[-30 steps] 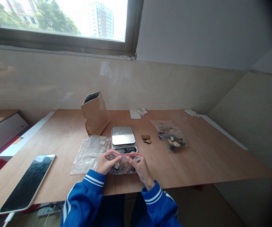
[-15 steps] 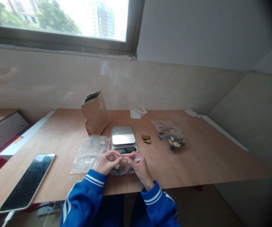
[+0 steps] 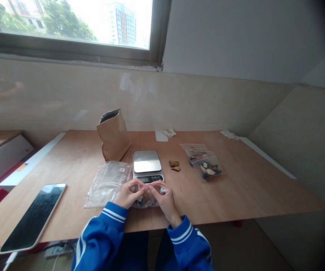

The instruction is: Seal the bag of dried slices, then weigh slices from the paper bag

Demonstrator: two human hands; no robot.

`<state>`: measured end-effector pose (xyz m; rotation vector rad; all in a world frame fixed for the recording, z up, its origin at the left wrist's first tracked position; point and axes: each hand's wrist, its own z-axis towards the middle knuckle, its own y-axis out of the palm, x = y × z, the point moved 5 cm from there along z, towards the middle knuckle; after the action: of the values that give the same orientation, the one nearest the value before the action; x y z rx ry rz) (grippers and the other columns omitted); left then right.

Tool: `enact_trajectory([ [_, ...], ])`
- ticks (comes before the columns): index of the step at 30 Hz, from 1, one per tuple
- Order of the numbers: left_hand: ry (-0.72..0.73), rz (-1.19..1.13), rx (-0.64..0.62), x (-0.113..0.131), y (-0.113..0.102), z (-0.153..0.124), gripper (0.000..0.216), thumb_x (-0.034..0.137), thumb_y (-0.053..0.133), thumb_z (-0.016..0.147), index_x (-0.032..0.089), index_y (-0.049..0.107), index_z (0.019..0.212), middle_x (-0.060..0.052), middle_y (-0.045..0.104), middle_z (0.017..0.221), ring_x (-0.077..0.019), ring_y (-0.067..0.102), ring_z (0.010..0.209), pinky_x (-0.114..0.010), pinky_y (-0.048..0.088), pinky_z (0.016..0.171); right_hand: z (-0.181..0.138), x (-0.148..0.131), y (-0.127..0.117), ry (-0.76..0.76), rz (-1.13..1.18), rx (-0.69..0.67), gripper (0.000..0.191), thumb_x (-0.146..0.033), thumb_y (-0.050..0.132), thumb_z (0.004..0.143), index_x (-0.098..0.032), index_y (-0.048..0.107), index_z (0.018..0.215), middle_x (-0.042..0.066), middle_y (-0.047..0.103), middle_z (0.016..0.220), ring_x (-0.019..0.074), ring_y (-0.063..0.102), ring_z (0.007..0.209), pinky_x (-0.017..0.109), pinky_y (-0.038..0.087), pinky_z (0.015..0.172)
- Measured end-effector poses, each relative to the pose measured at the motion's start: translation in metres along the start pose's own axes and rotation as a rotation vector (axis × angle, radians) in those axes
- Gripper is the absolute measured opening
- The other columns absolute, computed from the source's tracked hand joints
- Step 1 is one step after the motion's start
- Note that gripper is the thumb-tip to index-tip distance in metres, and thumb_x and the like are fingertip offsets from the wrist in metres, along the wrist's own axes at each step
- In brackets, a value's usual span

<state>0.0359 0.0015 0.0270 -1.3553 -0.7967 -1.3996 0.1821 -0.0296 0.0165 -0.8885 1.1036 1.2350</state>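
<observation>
Both hands pinch the red-edged top of a clear zip bag point(image 3: 147, 200) close to the table's front edge. Brown and dark dried pieces fill the bag. My left hand point(image 3: 128, 194) grips the left part of the seal, my right hand point(image 3: 164, 197) the right part, with thumbs close together at the middle. The seal bows into a loop on each side. Just beyond the bag stands a kitchen scale point(image 3: 147, 162) with a bare metal plate. Two dried brown slices point(image 3: 174, 165) lie right of the scale.
Flat clear bags point(image 3: 106, 184) lie left of the scale, behind them an upright brown paper bag point(image 3: 113, 135). Two filled zip bags point(image 3: 207, 169) rest at right. A phone point(image 3: 34, 216) with a cable lies front left. Crumpled tissue point(image 3: 168, 133) sits near the wall.
My thumbs have drawn slightly closer together at the middle of the seal, and its side loops have widened. Everything else on the table stays put.
</observation>
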Motion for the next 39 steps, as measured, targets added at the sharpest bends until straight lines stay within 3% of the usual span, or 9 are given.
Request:
enact_trajectory([
  [4, -0.029, -0.038, 0.046, -0.006, -0.003, 0.0, 0.032, 0.042, 0.071, 0.072, 0.014, 0.057, 0.064, 0.002, 0.057, 0.058, -0.0096, 0.052, 0.056, -0.021, 0.041, 0.055, -0.002, 0.001, -0.001, 0.04, 0.029, -0.008, 0.027, -0.042, 0.057, 0.086, -0.017, 0.066, 0.085, 0.005, 0.068, 0.081, 0.0185, 0.064, 0.08, 0.027, 0.051, 0.075],
  [11, -0.043, -0.042, 0.044, -0.004, -0.006, 0.002, 0.032, 0.041, 0.073, 0.07, 0.014, 0.058, 0.06, 0.002, 0.056, 0.057, -0.0097, 0.051, 0.055, -0.022, 0.041, 0.055, -0.002, 0.001, -0.002, 0.026, 0.004, -0.035, 0.034, -0.046, 0.051, 0.089, -0.017, 0.067, 0.086, 0.006, 0.069, 0.085, 0.0191, 0.064, 0.083, 0.027, 0.05, 0.075],
  [16, -0.009, -0.018, 0.084, -0.004, -0.009, 0.003, 0.03, 0.043, 0.072, 0.07, 0.015, 0.065, 0.066, -0.002, 0.062, 0.063, -0.0121, 0.055, 0.061, -0.023, 0.044, 0.059, 0.0, 0.009, -0.005, 0.074, 0.017, 0.021, 0.042, -0.056, 0.045, 0.088, -0.019, 0.064, 0.094, 0.003, 0.065, 0.077, 0.0159, 0.06, 0.067, 0.025, 0.048, 0.063],
  [24, -0.002, -0.025, 0.026, -0.005, -0.01, 0.007, 0.037, 0.051, 0.069, 0.071, 0.014, 0.068, 0.068, -0.004, 0.065, 0.068, -0.0154, 0.058, 0.068, -0.027, 0.047, 0.067, 0.002, 0.025, -0.009, 0.116, 0.043, 0.132, 0.05, -0.065, 0.044, 0.084, -0.02, 0.06, 0.073, 0.003, 0.062, 0.066, 0.0173, 0.06, 0.062, 0.027, 0.048, 0.061],
  [33, 0.035, 0.02, 0.115, -0.013, -0.019, 0.008, 0.038, 0.051, 0.065, 0.073, 0.014, 0.066, 0.063, -0.002, 0.06, 0.062, -0.0133, 0.054, 0.063, -0.024, 0.044, 0.062, 0.002, 0.024, -0.015, 0.078, 0.018, 0.243, 0.054, -0.069, 0.04, 0.084, -0.021, 0.061, 0.07, 0.004, 0.066, 0.064, 0.0181, 0.062, 0.061, 0.028, 0.05, 0.063],
  [39, 0.029, 0.018, 0.083, -0.02, -0.019, 0.01, 0.043, 0.056, 0.064, 0.072, 0.014, 0.068, 0.062, -0.004, 0.063, 0.062, -0.0152, 0.057, 0.063, -0.026, 0.045, 0.061, -0.003, 0.019, -0.017, 0.035, -0.044, 0.274, 0.052, -0.065, 0.038, 0.087, -0.021, 0.059, 0.07, 0.004, 0.065, 0.065, 0.0179, 0.061, 0.063, 0.027, 0.047, 0.064],
])
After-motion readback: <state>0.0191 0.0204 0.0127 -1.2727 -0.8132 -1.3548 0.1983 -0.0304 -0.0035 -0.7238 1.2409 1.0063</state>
